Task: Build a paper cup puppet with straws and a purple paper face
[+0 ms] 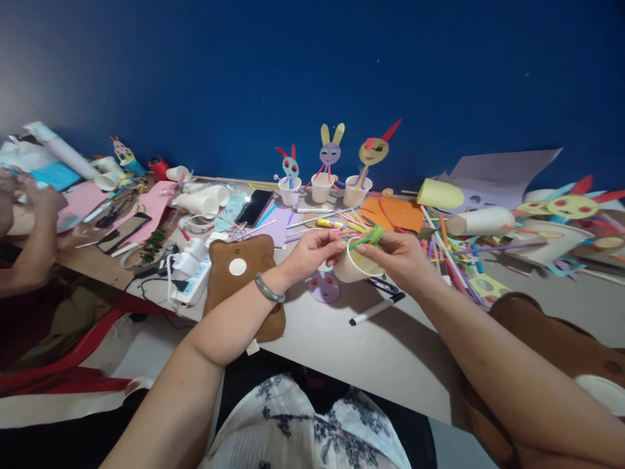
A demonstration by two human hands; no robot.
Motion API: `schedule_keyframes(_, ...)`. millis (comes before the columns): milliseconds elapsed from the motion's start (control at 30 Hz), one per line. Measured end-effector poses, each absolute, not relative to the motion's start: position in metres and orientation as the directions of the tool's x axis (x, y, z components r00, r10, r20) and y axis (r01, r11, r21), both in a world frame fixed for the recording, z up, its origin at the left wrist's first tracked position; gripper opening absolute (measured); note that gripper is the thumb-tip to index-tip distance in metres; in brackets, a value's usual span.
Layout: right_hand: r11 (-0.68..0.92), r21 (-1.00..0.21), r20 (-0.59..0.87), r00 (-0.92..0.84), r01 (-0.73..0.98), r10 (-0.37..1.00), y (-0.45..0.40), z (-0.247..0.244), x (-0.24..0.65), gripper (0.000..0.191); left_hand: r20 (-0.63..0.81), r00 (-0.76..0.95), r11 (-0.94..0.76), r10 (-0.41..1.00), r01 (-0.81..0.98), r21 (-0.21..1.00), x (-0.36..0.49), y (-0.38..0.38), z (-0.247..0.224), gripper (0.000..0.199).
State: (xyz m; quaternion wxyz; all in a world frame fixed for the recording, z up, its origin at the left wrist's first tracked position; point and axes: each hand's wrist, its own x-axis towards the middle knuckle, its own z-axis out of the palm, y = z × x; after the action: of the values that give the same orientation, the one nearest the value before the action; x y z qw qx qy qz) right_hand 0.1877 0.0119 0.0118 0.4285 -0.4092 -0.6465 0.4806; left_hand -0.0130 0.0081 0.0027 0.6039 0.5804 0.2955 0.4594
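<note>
Both hands, left (317, 254) and right (403, 257), hold green pipe cleaners (371, 238) at the rim of a white paper cup (355, 264). Left of that cup lies a purple face cutout (323, 286); below it, a marker (377, 309); behind it, three cups with rabbit figures (330, 154).

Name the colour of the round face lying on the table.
Light purple, clearest in the head view.

Head camera: one, worn on the person's head, facing forward and down over the worktable (312, 339) to the blue wall (303, 78); the far edges look somewhat stretched.
</note>
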Motion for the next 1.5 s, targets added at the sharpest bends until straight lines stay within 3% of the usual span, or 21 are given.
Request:
schedule_keyframes(367, 0.238, -0.961, 0.203, -0.228, 0.138, 0.952, 0.013, 0.01, 0.187, 0.037, 0.144, 0.36, -0.056, 0.922, -0.244, 0.968, -0.012, 0.009, -0.001, 0.048)
schedule_keyframes(867, 0.253, -0.952, 0.217, -0.204, 0.171, 0.954, 0.012, 0.007, 0.184, 0.032, 0.213, 0.264, -0.194, 0.941, -0.096, 0.976, -0.007, 0.002, -0.001, 0.052)
schedule_keyframes(1200, 0.274, -0.94, 0.245, -0.157, 0.204, 0.957, 0.013, 0.003, 0.185, 0.031, 0.169, 0.245, -0.124, 0.955, -0.187, 0.974, -0.005, 0.001, 0.001, 0.052)
schedule_keyframes(1333, 0.23, -0.965, 0.213, -0.131, 0.13, 0.968, 0.016, 0.006, 0.189, 0.027, 0.194, 0.226, -0.136, 0.955, -0.247, 0.959, -0.01, 0.009, -0.005, 0.051)
schedule_keyframes(1500, 0.217, -0.971, 0.2, -0.153, 0.101, 0.968, 0.016, 0.011, 0.19, 0.027, 0.266, 0.313, -0.212, 0.912, -0.197, 0.957, -0.013, 0.017, -0.018, 0.074)
